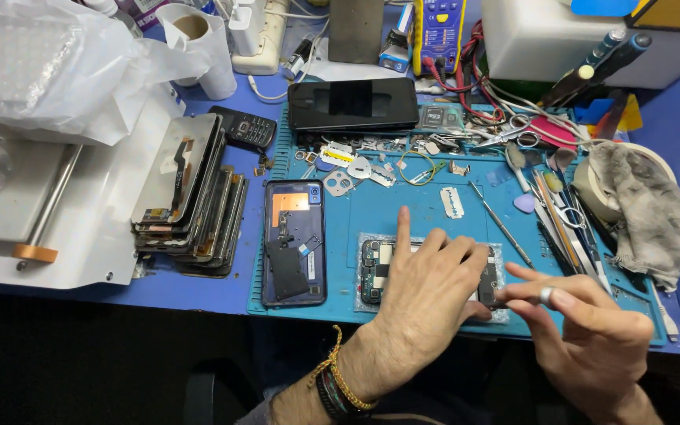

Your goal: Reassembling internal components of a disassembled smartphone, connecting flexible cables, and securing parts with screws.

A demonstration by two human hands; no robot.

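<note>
Saw opened phone (pixel 379 271) lying on blue mat (pixel 403 212), board exposed. Left hand (pixel 426 295) lay flat over it, fingers loose, grasping nothing. Right hand (pixel 592 334) pinched phone's right edge. Back cover (pixel 294 242) already off, just left. Judged disassembly midway; board not yet out.
</note>
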